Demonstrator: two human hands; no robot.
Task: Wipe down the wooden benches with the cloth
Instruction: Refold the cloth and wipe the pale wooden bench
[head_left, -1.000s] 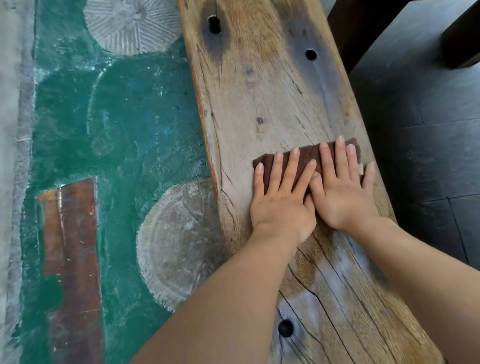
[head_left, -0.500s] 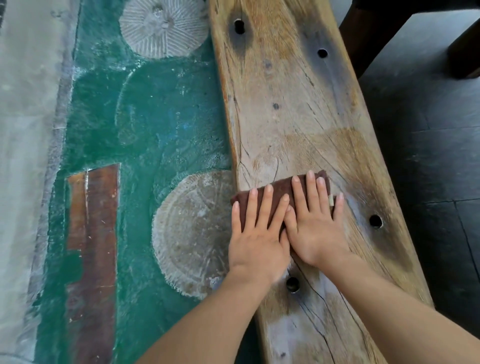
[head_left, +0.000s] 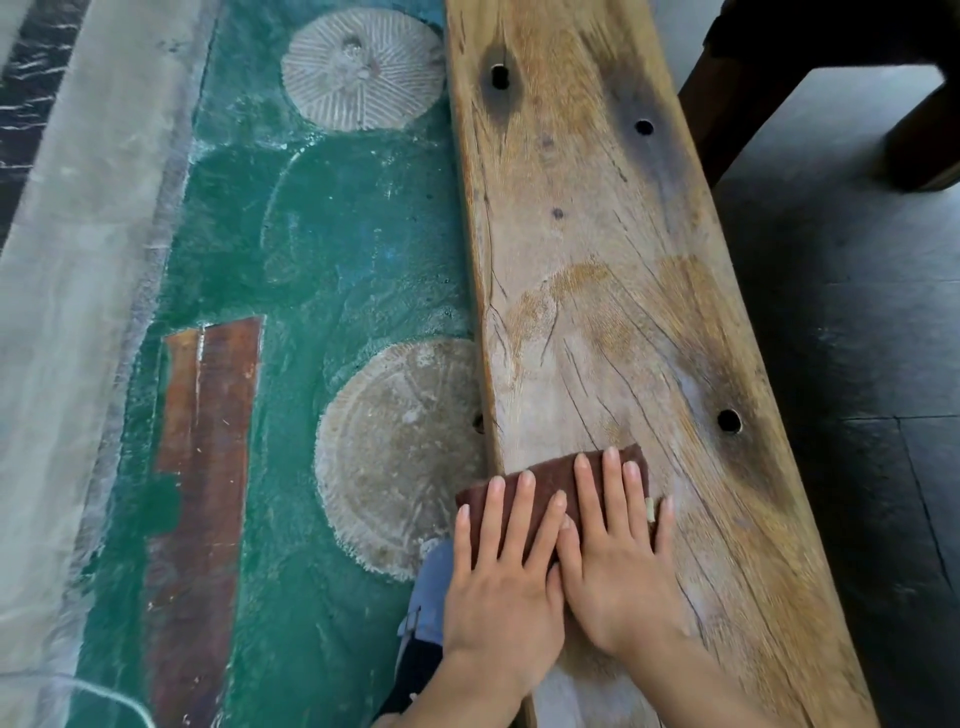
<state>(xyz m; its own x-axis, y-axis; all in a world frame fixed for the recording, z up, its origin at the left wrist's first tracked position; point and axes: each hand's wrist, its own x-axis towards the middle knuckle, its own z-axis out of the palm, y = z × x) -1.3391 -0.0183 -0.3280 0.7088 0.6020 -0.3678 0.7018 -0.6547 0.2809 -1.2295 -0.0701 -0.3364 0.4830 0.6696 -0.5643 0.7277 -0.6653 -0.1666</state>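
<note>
A long weathered wooden bench (head_left: 597, 260) with cracks and several small round holes runs from the top centre to the bottom right. A dark brown cloth (head_left: 548, 480) lies flat on its near part, by the bench's left edge. My left hand (head_left: 498, 587) and my right hand (head_left: 618, 577) press side by side on the cloth, palms down and fingers spread. Only the cloth's far edge shows beyond the fingertips. A damp darker streak marks the wood above the cloth.
Left of the bench is a green painted floor (head_left: 337, 234) with round pale patterns and a brown rectangle (head_left: 208, 441). Dark floor tiles (head_left: 857, 364) lie to the right. A dark wooden furniture leg (head_left: 727, 104) stands at the top right. Blue fabric (head_left: 428, 597) shows beside my left wrist.
Both hands have slid the cloth along the bench toward me and toward its left edge. Damp patches show on the wood where the cloth was.
</note>
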